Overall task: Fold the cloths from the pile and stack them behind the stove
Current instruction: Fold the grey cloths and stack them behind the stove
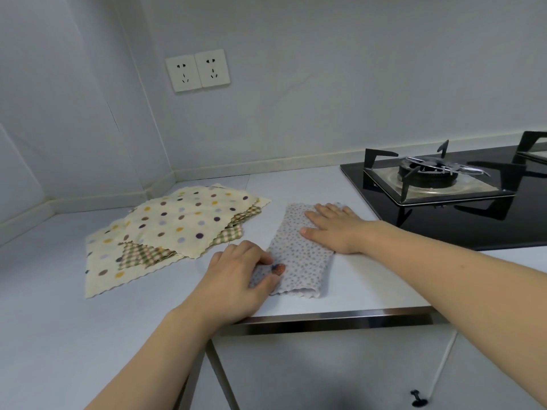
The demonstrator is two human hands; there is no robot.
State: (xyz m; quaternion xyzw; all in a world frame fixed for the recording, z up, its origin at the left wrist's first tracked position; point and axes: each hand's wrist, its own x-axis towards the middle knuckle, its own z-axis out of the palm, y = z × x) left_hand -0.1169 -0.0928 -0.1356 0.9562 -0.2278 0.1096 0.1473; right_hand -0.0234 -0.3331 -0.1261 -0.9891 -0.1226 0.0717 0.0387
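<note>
Two bare arms come in from the bottom of the picture. No sleeves cover them as far as the picture shows, from the hands down to near the elbows. The left hand (236,279) has a painted thumbnail. The nail looks reddish with a dark blue patch on it. The right hand (336,227) has short, plain nails with no paint that can be seen. No rings, watch or bands show on the fingers or wrists. Both hands have no gloves.

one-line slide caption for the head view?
Left hand pinches grey speckled cloth, right hand flat on it, beside polka-dot cloth pile.
</note>
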